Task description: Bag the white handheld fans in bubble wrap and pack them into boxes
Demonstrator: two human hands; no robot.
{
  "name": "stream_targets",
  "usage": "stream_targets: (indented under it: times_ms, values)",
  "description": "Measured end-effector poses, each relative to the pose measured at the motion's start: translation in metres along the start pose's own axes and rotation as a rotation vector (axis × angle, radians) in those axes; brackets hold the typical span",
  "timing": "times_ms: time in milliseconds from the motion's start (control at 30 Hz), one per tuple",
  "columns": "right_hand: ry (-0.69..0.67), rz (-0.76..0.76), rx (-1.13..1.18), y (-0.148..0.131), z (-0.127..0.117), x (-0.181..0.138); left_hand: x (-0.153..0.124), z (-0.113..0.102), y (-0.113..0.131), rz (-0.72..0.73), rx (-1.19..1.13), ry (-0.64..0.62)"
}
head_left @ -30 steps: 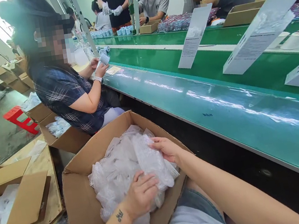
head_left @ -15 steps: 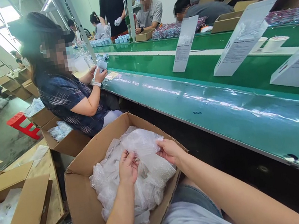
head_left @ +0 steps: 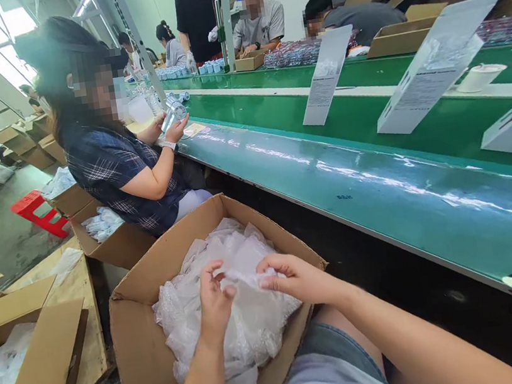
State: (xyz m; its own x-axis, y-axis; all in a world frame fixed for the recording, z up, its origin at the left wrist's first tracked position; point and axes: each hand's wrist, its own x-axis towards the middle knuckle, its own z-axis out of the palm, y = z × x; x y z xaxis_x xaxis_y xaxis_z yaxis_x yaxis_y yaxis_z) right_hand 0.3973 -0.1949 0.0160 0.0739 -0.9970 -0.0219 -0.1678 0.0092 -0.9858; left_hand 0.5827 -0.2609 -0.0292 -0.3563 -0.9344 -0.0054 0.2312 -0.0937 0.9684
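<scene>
A pile of clear bubble-wrap bags (head_left: 239,347) fills the open cardboard box (head_left: 138,336) in front of me. Over the pile, my left hand (head_left: 215,299) has its thumb and fingers apart, with nothing visibly gripped. My right hand (head_left: 291,278) faces it, fingers curled and thumb close to them, around the edge of a bubble-wrap bag (head_left: 248,270). That bag is blurred and blends into the pile below, so its outline is hard to make out.
A green conveyor (head_left: 428,193) runs along the right, bearing upright white boxes (head_left: 328,80) and a white roll (head_left: 481,78). A co-worker (head_left: 108,155) sits at left holding a clear cylindrical item (head_left: 173,111). A red stool (head_left: 40,213) and other cartons (head_left: 41,356) stand left.
My left hand has opened from its pinch on the bag and shifted slightly left. The right hand has moved slightly left and down. White boxes on the conveyor have shifted right.
</scene>
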Motion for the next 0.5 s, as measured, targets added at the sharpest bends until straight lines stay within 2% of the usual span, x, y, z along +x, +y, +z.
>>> stream_targets:
  times_ms: [67, 100, 133, 167, 267, 300, 333, 433, 500]
  values:
    - [-0.121, 0.024, 0.075, 0.011, 0.003, 0.002, -0.003, -0.013, -0.006, -0.086, 0.027, -0.128]
    - [-0.125, 0.027, 0.086, 0.018, 0.005, 0.003, -0.003, -0.017, -0.011, -0.160, 0.053, -0.188]
    - [-0.073, 0.035, 0.074, 0.025, 0.006, 0.006, -0.004, -0.019, -0.017, -0.216, 0.085, -0.197]
    - [0.025, 0.051, 0.046, 0.031, 0.007, 0.009, -0.003, -0.020, -0.023, -0.242, 0.112, -0.144]
    - [0.368, 0.121, -0.055, 0.045, 0.008, 0.021, 0.001, -0.017, -0.041, -0.271, 0.048, 0.191]
    - [0.420, 0.135, -0.069, 0.049, 0.009, 0.025, 0.001, -0.014, -0.047, -0.325, -0.030, 0.246]
    - [0.436, 0.136, -0.067, 0.052, 0.010, 0.029, 0.000, -0.010, -0.053, -0.409, -0.117, 0.246]
    - [0.345, 0.101, -0.043, 0.065, 0.009, 0.040, -0.012, 0.004, -0.072, -0.665, -0.271, 0.041]
    - [0.361, 0.068, -0.143, 0.076, 0.003, 0.048, -0.022, 0.013, -0.086, -0.721, -0.257, -0.021]
